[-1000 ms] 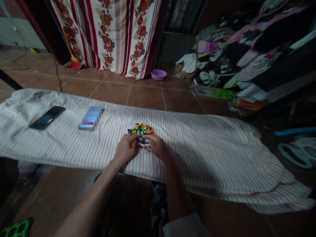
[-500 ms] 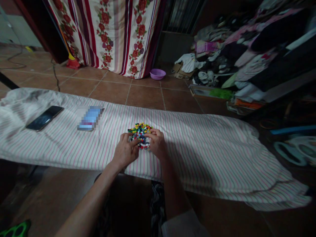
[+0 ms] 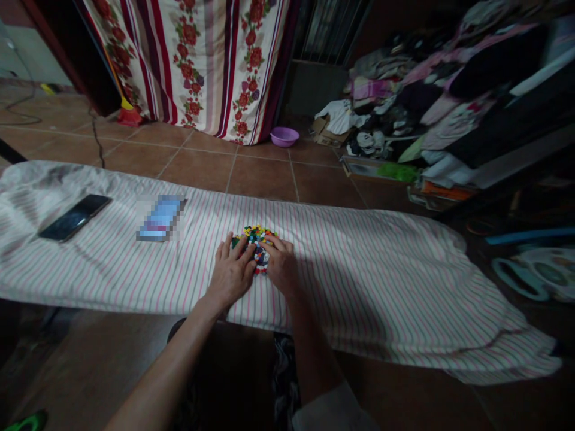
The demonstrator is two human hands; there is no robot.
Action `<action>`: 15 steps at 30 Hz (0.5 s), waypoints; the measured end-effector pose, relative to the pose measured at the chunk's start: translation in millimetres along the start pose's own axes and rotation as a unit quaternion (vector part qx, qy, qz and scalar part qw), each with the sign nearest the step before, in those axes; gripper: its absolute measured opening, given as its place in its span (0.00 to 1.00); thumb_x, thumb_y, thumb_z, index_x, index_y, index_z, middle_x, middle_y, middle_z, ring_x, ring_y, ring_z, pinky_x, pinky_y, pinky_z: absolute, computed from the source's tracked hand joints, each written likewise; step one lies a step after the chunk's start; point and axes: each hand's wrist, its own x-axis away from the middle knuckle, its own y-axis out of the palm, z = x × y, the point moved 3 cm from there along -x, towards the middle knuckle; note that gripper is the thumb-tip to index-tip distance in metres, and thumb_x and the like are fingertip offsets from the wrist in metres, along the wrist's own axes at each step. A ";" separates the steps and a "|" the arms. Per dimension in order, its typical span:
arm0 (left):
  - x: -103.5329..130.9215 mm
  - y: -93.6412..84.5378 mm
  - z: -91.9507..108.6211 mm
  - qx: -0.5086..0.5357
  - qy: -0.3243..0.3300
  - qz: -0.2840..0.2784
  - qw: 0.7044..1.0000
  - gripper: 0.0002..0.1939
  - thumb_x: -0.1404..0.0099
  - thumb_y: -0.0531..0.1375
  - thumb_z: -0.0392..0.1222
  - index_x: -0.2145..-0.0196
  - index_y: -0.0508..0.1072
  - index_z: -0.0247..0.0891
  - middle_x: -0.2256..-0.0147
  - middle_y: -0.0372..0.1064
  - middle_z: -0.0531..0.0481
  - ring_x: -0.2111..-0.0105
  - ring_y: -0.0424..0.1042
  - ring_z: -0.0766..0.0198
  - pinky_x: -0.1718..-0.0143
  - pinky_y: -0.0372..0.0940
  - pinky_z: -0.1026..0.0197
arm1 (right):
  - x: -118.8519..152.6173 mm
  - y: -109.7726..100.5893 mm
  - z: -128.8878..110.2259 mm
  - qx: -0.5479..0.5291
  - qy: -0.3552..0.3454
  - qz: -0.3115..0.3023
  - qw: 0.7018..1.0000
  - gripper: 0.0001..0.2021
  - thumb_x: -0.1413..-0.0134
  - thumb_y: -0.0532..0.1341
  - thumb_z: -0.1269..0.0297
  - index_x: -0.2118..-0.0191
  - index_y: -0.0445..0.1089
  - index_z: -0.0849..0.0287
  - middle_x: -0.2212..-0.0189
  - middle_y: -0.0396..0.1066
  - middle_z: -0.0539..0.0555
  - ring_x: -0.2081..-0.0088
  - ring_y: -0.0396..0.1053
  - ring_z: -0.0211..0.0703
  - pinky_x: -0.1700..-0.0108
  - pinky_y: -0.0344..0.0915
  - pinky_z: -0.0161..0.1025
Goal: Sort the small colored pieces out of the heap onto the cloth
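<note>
Pieces [image 3: 261, 257] are lying, likely for easy reach, between splayed, unclasped left hand [image 3: 232, 273] and curled right hand [image 3: 283, 267], its grip unclear.

2 hands [image 3: 230, 276] touch small multicoloured pieces [image 3: 258, 233] on striped cloth [image 3: 381, 263].

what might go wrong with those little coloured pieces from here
The left hand and right hand are both at the small colourful pieces, so some could scatter. The striped cloth beneath looks wrinkled in places; if it gets tugged, the pieces might shift too.
</note>
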 end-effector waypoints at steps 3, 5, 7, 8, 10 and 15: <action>-1.0 3.6 0.3 -0.027 -0.012 0.003 1.000 0.19 0.33 0.50 0.43 0.47 0.69 0.40 0.43 0.63 0.41 0.36 0.49 0.45 0.40 0.51 0.34 | -0.1 -1.1 1.3 -0.013 0.006 -0.005 1.000 0.21 0.47 0.51 0.77 0.52 0.75 0.57 0.50 0.71 0.56 0.50 0.61 0.50 0.45 0.57 0.47; -2.2 1.6 -3.0 -0.027 -0.018 0.013 0.999 0.18 0.33 0.51 0.43 0.49 0.70 0.40 0.47 0.67 0.41 0.39 0.54 0.48 0.40 0.53 0.35 | -0.9 -3.8 4.5 -0.026 0.019 -0.004 0.999 0.21 0.48 0.51 0.79 0.56 0.76 0.56 0.53 0.73 0.55 0.51 0.62 0.49 0.46 0.58 0.47; -3.3 -2.1 -7.7 -0.012 -0.006 0.016 1.000 0.16 0.33 0.50 0.42 0.51 0.72 0.41 0.51 0.70 0.42 0.41 0.58 0.51 0.39 0.55 0.37 | -2.0 -7.2 7.8 -0.039 0.031 -0.005 0.999 0.22 0.50 0.50 0.80 0.58 0.77 0.56 0.55 0.74 0.54 0.52 0.63 0.47 0.46 0.58 0.46; -3.6 -3.8 -10.0 -0.001 0.007 0.013 1.000 0.16 0.33 0.50 0.41 0.52 0.72 0.41 0.52 0.70 0.43 0.42 0.59 0.53 0.39 0.55 0.38 | -2.4 -8.8 8.9 -0.044 0.033 -0.004 0.998 0.23 0.51 0.50 0.81 0.59 0.77 0.56 0.55 0.74 0.54 0.52 0.64 0.47 0.46 0.58 0.45; -3.4 -6.1 -14.4 0.016 0.036 0.008 0.999 0.16 0.32 0.49 0.41 0.53 0.73 0.41 0.51 0.70 0.44 0.42 0.60 0.55 0.38 0.55 0.40 | -2.9 -11.5 10.3 -0.050 0.035 0.002 0.998 0.24 0.52 0.49 0.81 0.58 0.77 0.56 0.55 0.74 0.54 0.51 0.65 0.46 0.45 0.58 0.45; 0.2 0.3 -23.7 0.019 0.027 0.032 0.999 0.17 0.32 0.49 0.42 0.50 0.71 0.39 0.47 0.68 0.43 0.38 0.55 0.53 0.36 0.52 0.36 | 0.1 -10.6 15.2 -0.017 0.068 0.047 0.996 0.26 0.53 0.49 0.82 0.54 0.75 0.58 0.52 0.72 0.57 0.49 0.65 0.48 0.43 0.58 0.47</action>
